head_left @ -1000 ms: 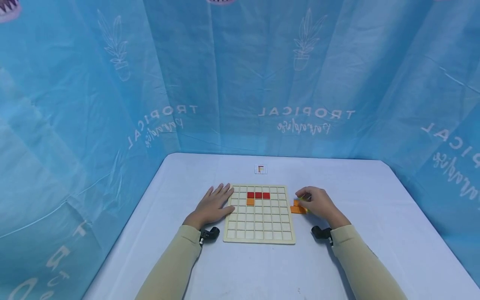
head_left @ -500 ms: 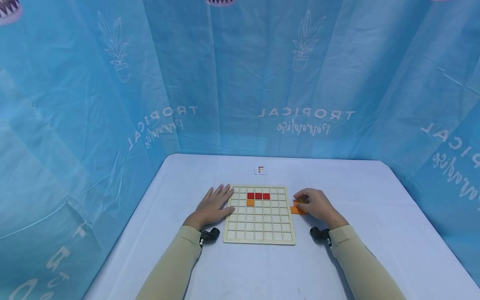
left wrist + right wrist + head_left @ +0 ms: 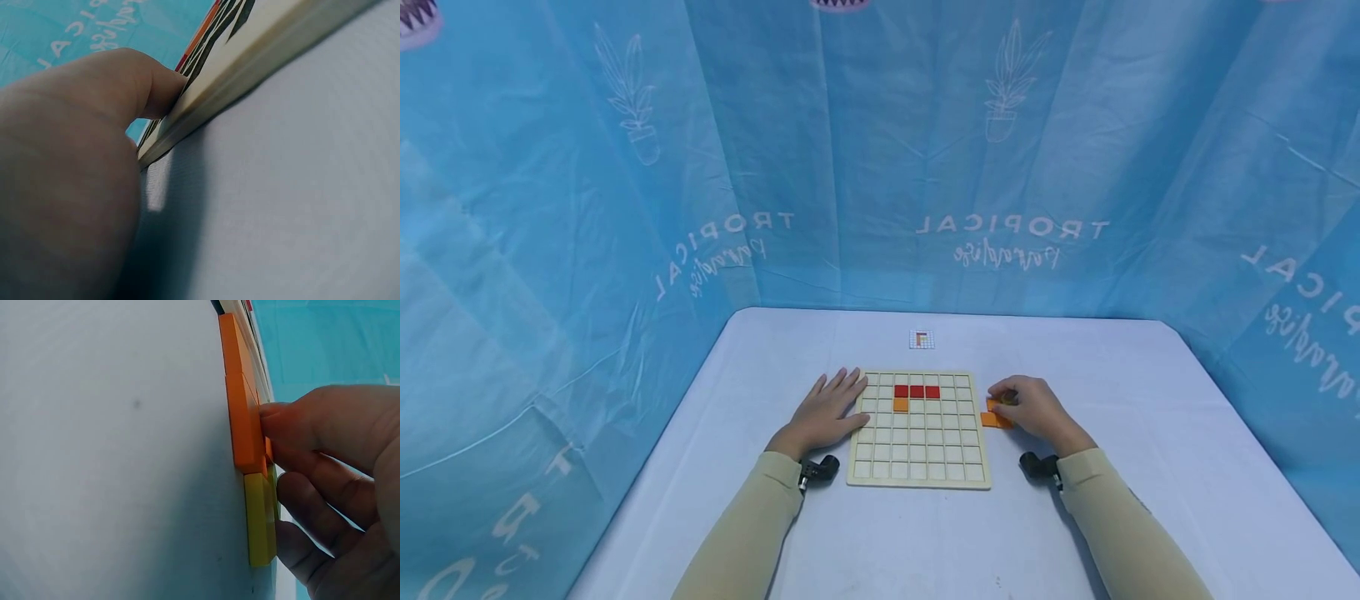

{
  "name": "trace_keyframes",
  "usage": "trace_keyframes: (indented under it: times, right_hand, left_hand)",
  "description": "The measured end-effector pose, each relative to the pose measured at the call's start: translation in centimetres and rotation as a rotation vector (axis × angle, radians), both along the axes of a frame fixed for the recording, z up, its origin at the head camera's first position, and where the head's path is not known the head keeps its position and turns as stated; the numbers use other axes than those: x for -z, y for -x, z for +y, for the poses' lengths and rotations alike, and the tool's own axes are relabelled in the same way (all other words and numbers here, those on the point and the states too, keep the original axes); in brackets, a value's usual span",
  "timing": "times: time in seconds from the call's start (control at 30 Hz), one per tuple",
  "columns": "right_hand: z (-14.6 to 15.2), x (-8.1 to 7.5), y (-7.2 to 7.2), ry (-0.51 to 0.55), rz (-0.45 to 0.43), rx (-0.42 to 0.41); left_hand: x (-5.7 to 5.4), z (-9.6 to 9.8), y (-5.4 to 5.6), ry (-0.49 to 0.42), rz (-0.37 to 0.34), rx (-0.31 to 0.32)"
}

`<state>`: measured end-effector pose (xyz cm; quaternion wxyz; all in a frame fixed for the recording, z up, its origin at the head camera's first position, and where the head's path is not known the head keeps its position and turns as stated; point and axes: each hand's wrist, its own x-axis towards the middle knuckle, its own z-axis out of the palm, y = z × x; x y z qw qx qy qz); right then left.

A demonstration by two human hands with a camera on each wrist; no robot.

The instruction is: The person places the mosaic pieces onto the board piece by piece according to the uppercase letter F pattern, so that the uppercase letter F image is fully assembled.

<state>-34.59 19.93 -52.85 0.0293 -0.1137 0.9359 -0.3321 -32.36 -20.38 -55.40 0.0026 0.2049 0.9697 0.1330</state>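
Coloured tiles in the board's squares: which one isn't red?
The orange tile, directly below the leftmost red tile in the head view; the other three are red.

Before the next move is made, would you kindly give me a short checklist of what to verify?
1. Board steadied: ok; the left hand rests on the left edge of the board.
2. Three red tiles in one row: ok; they occupy adjoining cells.
3. Placed orange tile lined up: ok; it sits directly below the leftmost red one.
4. Loose orange tiles within reach: ok; the right hand is at them.
5. Grip secured on just one tile: cannot tell; the fingers hide it.
6. Pattern card unobstructed: ok; it lies beyond the board.
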Motion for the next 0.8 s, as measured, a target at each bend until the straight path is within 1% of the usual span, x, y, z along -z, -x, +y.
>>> trace_keyframes:
  times: [0.17, 0.37, 0.53, 0.63, 0.8]
  right_hand:
    - [-0.04, 0.18, 0.18, -0.027, 0.013, -0.012]
    - [0.07, 0.40, 0.22, -0.042, 0.001, -0.012]
    - [0.07, 0.50, 0.20, -0.034, 0.008, -0.015]
    - [0.11, 0.56, 0.20, -0.027, 0.008, -0.003]
    - [-0.14, 0.56, 0.25, 0.015, 0.003, 0.016]
  left_hand:
    - [0.04, -0.09, -0.05, -0.002, 0.001, 0.000]
    - [0.12, -0.13, 0.01, -0.006, 0.003, 0.000]
    - [0.14, -0.16, 0.01, -0.017, 0.010, 0.004]
    - [0.04, -0.13, -0.03, -0.026, 0.011, 0.009]
    - [-0.07, -0.19, -0.09, -0.022, 0.014, 0.013]
